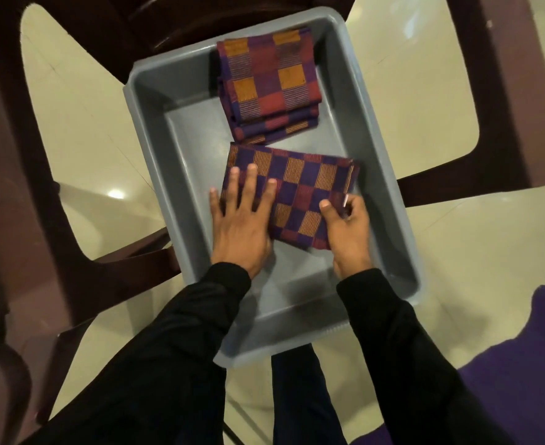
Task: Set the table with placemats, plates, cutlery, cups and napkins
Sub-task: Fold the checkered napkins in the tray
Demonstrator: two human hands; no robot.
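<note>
A folded cloth [300, 194] with purple, red and orange squares lies in a grey tub [155, 133]. The left hand [242, 220] lies flat on it. The right hand [348, 226] pinches its edge. A pile of cloths [269, 81], maybe placemats, sits just behind. Brown chairs [33, 175] stand around.

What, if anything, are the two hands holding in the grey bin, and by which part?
The right hand pinches the near folded checked cloth at its near right corner. The left hand only presses flat on its left end, gripping nothing.
</note>
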